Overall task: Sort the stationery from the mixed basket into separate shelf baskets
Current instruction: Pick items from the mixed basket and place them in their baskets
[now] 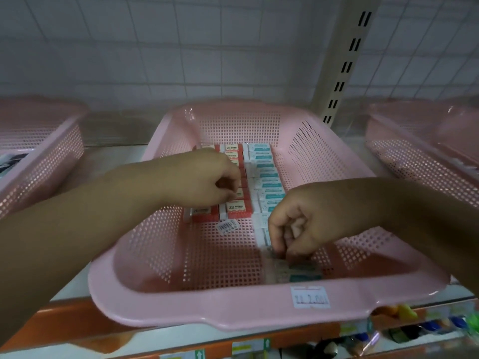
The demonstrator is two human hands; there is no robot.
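A pink perforated basket [207,304] stands on the shelf in front of me. Inside it, red 2B boxes [237,207] lie in rows on the left and teal-and-white boxes [267,174] lie in a row on the right. My left hand [204,177] reaches in from the left, its curled fingertips pinching a red box in the row. My right hand [293,224] comes in from the right, fingers curled down onto a teal-and-white box [300,270] at the near end of that row. A loose barcode label [228,226] lies on the basket floor.
Pink baskets stand on either side, one at the left [39,151] and one at the right [425,151]. A slotted shelf upright [344,60] rises behind. A white price label [309,296] sits on the near rim. Coloured items [425,325] show on the shelf below.
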